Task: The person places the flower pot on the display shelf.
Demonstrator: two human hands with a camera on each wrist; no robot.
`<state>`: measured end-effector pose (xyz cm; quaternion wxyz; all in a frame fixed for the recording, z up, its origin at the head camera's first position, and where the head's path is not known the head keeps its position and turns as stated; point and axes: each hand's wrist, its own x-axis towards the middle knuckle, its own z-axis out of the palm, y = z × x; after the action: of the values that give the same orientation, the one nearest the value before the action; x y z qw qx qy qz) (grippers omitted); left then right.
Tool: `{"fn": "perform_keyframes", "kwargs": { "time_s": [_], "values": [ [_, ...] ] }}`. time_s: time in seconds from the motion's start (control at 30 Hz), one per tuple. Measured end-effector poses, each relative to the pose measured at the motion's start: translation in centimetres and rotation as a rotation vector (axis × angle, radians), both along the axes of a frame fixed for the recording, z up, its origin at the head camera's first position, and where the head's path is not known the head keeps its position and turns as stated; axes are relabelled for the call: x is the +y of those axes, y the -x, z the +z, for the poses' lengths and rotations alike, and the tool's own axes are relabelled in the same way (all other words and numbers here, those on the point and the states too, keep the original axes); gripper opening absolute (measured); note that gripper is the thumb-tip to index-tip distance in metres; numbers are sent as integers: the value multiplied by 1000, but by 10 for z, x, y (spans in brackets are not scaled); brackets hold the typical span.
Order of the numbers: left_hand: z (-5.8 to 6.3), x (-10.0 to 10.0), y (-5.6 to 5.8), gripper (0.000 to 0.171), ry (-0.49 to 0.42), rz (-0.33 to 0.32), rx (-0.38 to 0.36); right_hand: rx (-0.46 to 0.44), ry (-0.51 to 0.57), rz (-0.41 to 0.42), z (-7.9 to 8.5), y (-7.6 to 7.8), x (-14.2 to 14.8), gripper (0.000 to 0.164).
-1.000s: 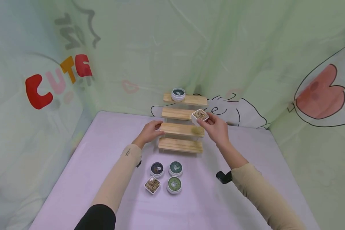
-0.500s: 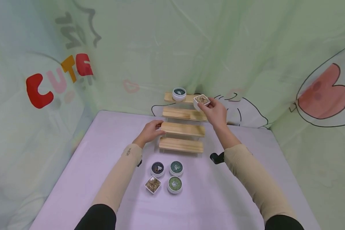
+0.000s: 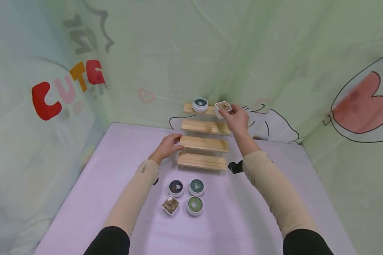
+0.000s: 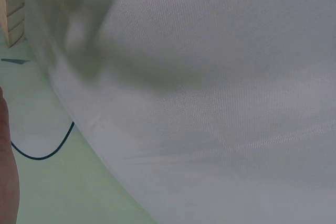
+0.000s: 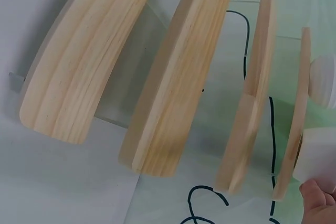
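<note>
My right hand (image 3: 237,119) pinches a small square white dish (image 3: 222,107) of tan, gravel-like bits at the right end of the top board. In the right wrist view the dish (image 5: 318,153) sits right at that board's edge, fingertips at its side. My left hand (image 3: 167,146) grips the left end of a lower board of the four-step wooden display stand (image 3: 204,143), thumb in front. Left of the square dish, a round white jar (image 3: 200,103) with dark green contents stands on the top board. The left wrist view catches only a strip of the hand (image 4: 7,182).
In front of the stand, on the pale cloth-covered table (image 3: 249,219), are a dark-filled round jar (image 3: 176,187), a teal one (image 3: 196,186), a green one (image 3: 195,205) and another square gravel dish (image 3: 170,205). A printed green curtain (image 3: 166,53) hangs close behind.
My right hand has raised the square dish from in front of the middle boards up to the top board, beside the round jar. My left hand stays on the stand.
</note>
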<state>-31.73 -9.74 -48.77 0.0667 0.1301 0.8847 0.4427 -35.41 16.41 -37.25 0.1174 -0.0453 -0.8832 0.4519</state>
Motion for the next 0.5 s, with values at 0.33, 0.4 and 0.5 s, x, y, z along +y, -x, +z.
{"fn": "perform_keyframes", "kwargs": {
  "time_s": [0.33, 0.4, 0.5],
  "values": [
    [4, 1, -1, 64, 23, 8, 2, 1, -12, 7, -1, 9, -3, 58],
    [4, 1, -1, 64, 24, 9, -1, 3, -16, 11, -2, 11, -3, 58],
    [2, 1, 0, 65, 26, 5, 3, 4, -22, 14, -2, 12, -3, 59]
  ]
}}
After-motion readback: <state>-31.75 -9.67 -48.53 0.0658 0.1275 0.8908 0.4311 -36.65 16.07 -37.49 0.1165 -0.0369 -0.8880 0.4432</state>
